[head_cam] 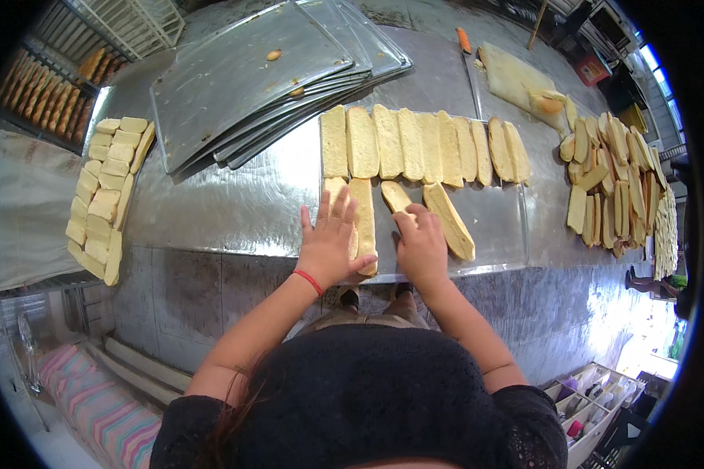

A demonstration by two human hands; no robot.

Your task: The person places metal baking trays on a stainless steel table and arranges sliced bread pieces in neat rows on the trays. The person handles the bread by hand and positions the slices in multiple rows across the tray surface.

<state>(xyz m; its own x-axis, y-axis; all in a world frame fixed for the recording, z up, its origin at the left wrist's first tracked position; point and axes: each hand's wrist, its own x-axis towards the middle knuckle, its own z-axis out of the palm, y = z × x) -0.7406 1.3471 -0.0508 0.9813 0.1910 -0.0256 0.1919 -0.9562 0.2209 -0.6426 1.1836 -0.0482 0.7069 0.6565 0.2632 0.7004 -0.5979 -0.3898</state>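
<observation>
My left hand [327, 237] lies flat with fingers spread over two long bread slices at the near left of a metal baking tray [493, 225]. One of these, a pale slice [365, 220], shows beside my thumb. The other is mostly hidden under my fingers. My right hand [422, 246] has its fingers curled on the near end of another bread slice [394, 194], whose far end points away from me. Just right of that hand, a cut bread slice [449, 221] lies at a slant. Behind both hands, a row of bread slices [412, 143] stretches across the tray.
Stacked metal trays [240, 76] stand at the back left. A bread pile [613, 176] is on the right, bread pieces [102, 193] on the left. Farther back lie an orange-handled knife [468, 58] and a cutting board [513, 73]. A rack [47, 99] holds baked loaves.
</observation>
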